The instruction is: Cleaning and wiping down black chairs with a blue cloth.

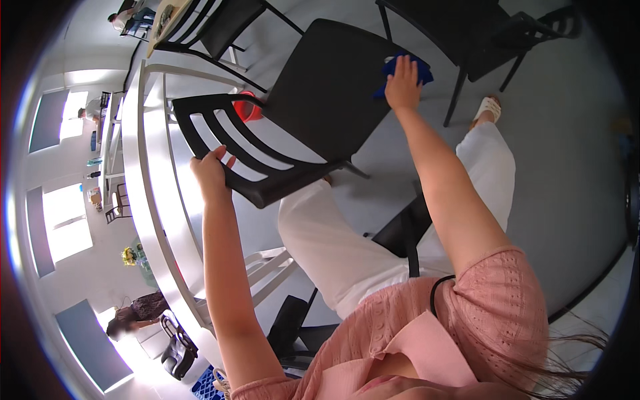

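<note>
A black chair [327,93] with a slatted backrest is tilted in front of me, its backrest toward my left and its seat stretching away to the upper right. My left hand [212,175] is closed around the top rail of the backrest, thumb and fingers on either side. At the far right edge of the seat lies a bunched dark blue cloth [427,72]. My right hand [403,85] rests on that cloth with its fingers stretched out, pressing it against the seat. Part of the cloth is hidden under the hand.
White table [141,143] runs along my left. A red bucket [248,109] stands behind the backrest. More black chairs [230,27] are at the top, another black chair [477,40] at upper right. Behind my legs lies a dark object [403,230]. Several people are far off left.
</note>
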`<state>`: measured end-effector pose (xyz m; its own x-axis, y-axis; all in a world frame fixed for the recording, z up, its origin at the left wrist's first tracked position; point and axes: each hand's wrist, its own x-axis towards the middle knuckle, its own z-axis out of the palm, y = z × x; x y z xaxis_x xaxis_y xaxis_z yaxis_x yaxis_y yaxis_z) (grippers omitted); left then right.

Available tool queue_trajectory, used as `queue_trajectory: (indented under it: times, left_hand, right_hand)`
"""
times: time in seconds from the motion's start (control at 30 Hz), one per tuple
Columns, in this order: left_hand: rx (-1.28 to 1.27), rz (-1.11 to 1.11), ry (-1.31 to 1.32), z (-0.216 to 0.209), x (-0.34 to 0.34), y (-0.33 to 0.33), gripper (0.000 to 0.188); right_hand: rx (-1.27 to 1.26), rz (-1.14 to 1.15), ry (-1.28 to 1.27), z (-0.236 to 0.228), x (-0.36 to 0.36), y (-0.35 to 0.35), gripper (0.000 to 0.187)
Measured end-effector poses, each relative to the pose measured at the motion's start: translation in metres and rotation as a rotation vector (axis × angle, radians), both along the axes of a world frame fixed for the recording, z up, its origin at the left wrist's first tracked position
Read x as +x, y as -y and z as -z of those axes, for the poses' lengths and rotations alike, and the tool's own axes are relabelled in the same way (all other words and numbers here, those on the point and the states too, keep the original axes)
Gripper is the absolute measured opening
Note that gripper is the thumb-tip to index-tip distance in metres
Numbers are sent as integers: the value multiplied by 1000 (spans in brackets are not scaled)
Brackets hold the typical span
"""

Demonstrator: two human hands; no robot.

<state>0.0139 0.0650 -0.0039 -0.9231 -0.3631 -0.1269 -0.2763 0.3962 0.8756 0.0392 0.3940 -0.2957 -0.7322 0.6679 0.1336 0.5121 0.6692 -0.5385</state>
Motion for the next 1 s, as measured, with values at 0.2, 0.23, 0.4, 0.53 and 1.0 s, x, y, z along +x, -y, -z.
queue_trajectory:
  times: [0.2,0.23,0.4,0.53,1.0]
  left_hand:
    - [-37,-8,9,-13,-1,-7,24]
    - [-22,-30,-6,-16,-2,-5,23]
    - [-56,-35,17,-21,-1,-14,20]
    - [-23,-45,-9,-17,-4,-6,20]
    - [46,16,-34,3,-36,18,30]
  right_hand:
    - [1,398,-215,10,-33,-28,59]
    - [-156,447,-281,4,-37,-30,58]
    - [-359,555,-341,-3,-39,-25,56]
    - [-546,641,-418,-5,-29,13,55]
    - [-1076,113,85,-9,77,185,46]
